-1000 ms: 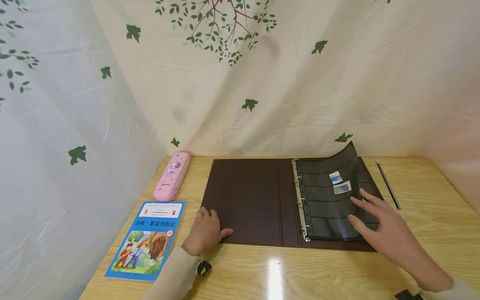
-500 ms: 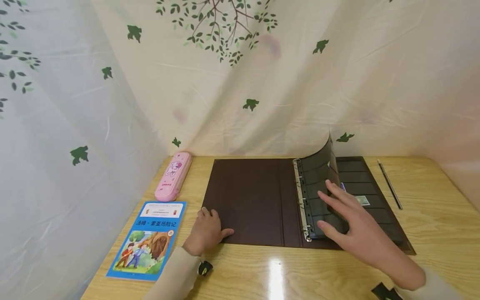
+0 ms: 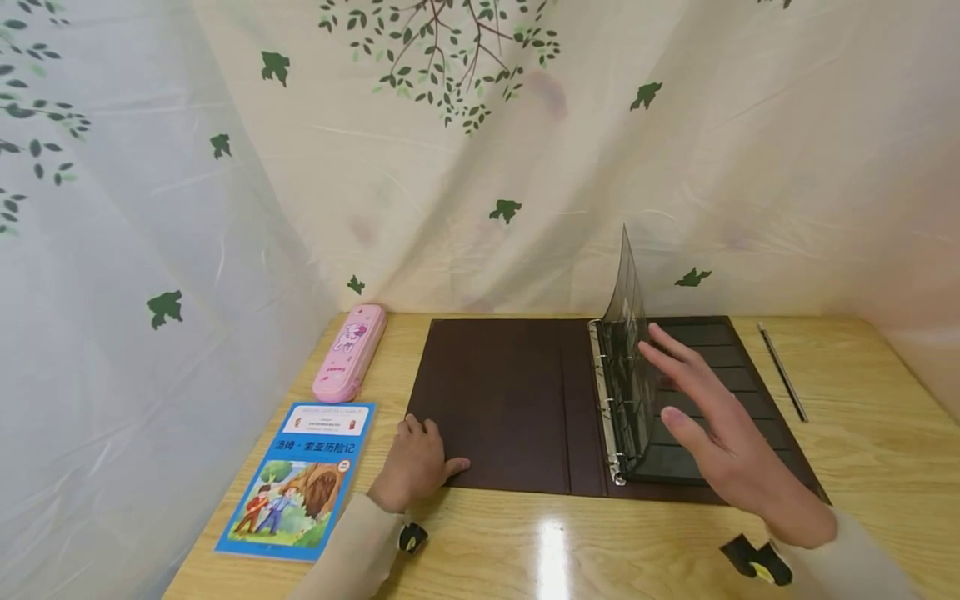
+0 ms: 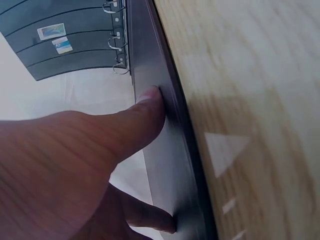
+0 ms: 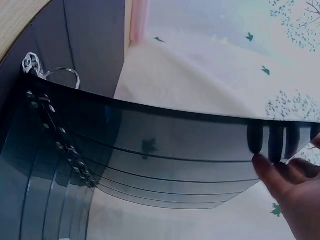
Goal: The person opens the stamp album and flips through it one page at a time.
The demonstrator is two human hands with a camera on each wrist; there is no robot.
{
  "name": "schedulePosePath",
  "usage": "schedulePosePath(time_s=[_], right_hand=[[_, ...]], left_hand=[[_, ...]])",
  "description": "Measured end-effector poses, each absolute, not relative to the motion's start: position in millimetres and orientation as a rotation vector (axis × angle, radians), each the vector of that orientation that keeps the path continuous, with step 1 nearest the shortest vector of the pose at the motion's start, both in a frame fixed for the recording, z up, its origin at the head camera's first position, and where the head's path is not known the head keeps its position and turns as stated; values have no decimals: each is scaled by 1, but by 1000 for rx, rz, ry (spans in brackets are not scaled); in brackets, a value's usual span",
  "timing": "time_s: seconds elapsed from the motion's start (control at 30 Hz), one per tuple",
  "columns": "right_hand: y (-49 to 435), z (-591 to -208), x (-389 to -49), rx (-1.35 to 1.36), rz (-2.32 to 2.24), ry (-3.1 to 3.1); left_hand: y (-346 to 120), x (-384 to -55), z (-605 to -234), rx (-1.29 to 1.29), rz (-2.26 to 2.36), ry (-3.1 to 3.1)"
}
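Here I see the left hand (image 3: 414, 463) resting loosely on the near-left binder (image 3: 495, 400) cover, the right hand (image 3: 731, 446)'s extended fingers pressing a raised pocket page (image 5: 190, 140) holding two stamps (image 4: 51, 31).

Head cam: I'm getting soft light, one white glare streak on the table (image 3: 495, 542). Left wrist: left hand (image 4: 65, 167) dark. Right wrist: backdrop (image 5: 200, 60) washed out.

Out there, my left hand (image 3: 414, 458) low with thumb (image 3: 455, 465) splayed, my right hand (image 3: 731, 437) raised, fingers (image 3: 677, 367) extended.
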State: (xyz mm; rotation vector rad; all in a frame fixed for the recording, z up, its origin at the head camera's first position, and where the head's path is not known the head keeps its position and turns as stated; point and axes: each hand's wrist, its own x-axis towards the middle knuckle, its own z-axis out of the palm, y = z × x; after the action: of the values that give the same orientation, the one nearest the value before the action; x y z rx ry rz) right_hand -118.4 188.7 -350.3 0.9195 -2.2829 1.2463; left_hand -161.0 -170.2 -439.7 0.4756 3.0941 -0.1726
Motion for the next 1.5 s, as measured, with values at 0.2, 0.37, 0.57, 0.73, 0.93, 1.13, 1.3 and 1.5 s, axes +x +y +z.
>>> schedulePosePath(time_s=[0.2,0.37,0.57,0.73,0.93,1.13,1.3,1.5], right_hand=[[185,-361,-129,1047,1414,-2174],[187,-377,-137,891,1445,-2330],[189,-401,-148,733,1381,-2551],[187,-416,-156,742,1230,-2630],[181,-427,-158,806,1118,-2720],[172,-429,-157,922,1032,-2807],[165,-430,-156,953,882,-2898],[164,-431,-157,960,771,-2935]], left_hand=[[-170,-161,-442,482,-174,3099],[-172,-164,-439,458,-79,3059],[-180,-175,-425,329,249,2956],[-181,-181,-407,328,396,3026],[-169,-183,-379,357,645,3126],[-156,-188,-371,530,710,3119],[-136,-194,-396,648,531,2953],[-112,-195,-425,616,360,2802]])
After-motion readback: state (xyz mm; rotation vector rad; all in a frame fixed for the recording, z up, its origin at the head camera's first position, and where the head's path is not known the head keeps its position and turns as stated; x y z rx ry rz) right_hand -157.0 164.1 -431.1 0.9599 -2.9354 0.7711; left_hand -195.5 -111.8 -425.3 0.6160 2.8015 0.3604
